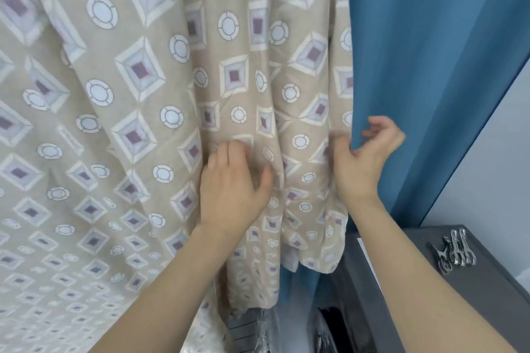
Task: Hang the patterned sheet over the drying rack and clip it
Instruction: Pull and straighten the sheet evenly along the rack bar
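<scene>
The patterned sheet (137, 100), beige with white circles and purple-centred diamonds, hangs in folds and fills the left and middle of the view. The drying rack under it is hidden. My left hand (233, 189) lies against the sheet's front with its fingers spread and blurred. My right hand (365, 157) is at the sheet's right edge, where the blue curtain's edge crosses it; its fingers are curled and blurred, and whether they pinch the cloth is unclear. Several metal clips (456, 249) lie on the grey surface at the lower right.
A blue curtain (430, 66) hangs directly right of the sheet. A grey cabinet top (487, 295) sits at the lower right, below a white wall. Dark and shiny items show under the sheet's hem at the bottom middle.
</scene>
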A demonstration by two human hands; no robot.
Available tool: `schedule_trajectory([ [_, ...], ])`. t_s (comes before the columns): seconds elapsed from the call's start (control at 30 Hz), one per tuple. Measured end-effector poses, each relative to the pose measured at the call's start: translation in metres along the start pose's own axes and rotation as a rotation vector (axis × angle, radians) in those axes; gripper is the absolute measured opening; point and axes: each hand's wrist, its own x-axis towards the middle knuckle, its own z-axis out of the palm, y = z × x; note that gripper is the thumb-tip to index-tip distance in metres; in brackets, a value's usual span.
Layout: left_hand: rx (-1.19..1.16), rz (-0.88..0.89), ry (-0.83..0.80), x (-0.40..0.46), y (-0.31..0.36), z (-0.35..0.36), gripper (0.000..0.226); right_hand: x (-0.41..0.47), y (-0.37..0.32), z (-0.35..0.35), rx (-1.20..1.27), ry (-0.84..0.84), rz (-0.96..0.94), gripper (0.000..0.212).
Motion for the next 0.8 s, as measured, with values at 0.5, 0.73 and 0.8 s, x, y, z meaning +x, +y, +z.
schedule_trajectory([
  [0.5,0.339,-0.057,-0.216,-0.016,-0.007,0.013,0.046,-0.027,-0.018,0.004,-0.284,-0.562,-0.212,0.050],
  [0.73,0.086,-0.254,-0.125,-0.009,-0.044,0.001,0.017,-0.064,0.015,-0.013,-0.336,-0.833,0.017,0.056],
  [0.8,0.208,-0.216,-0.281,-0.012,-0.046,0.005,0.022,-0.069,0.021,-0.011,-0.434,-0.894,0.050,0.069],
])
